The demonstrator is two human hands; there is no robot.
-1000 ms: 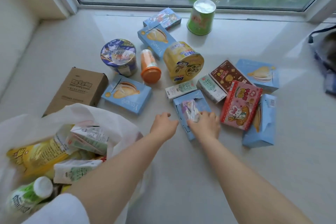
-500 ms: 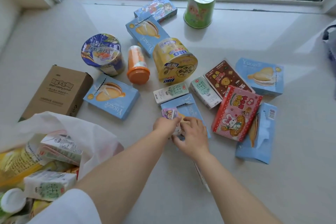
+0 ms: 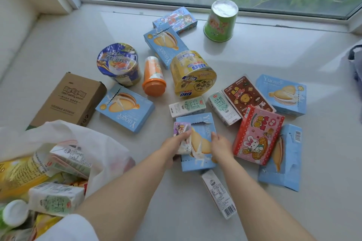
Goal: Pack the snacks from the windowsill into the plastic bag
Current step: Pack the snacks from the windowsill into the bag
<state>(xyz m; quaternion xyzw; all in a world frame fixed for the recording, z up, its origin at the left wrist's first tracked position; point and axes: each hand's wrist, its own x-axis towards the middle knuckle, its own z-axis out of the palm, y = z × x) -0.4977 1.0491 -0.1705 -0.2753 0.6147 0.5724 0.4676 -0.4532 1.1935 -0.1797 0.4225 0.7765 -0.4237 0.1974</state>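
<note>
Several snack boxes, cups and cartons lie spread over the pale windowsill (image 3: pixel 264 55). My left hand (image 3: pixel 173 147) grips a small purple-and-white packet (image 3: pixel 182 133) lying on a light blue biscuit box (image 3: pixel 199 125). My right hand (image 3: pixel 221 146) holds the right edge of that same box with curled fingers. The white plastic bag (image 3: pixel 82 139) gapes open at the bottom left and holds milk cartons (image 3: pixel 56 197), a yellow packet and a white-capped bottle.
A pink rabbit box (image 3: pixel 258 135) and another blue box (image 3: pixel 284 160) lie just right of my right hand. A milk carton (image 3: pixel 218 193) lies under my right forearm. Yellow tub (image 3: pixel 193 76), orange bottle (image 3: pixel 153 76), noodle cup (image 3: pixel 118 64), green cup (image 3: pixel 221 19) and brown cardboard box (image 3: pixel 68 100) sit farther out.
My left hand has reached across and taken the small packet. My right hand has let go of it and shifted to the blue box's right edge. The view has tilted slightly.
</note>
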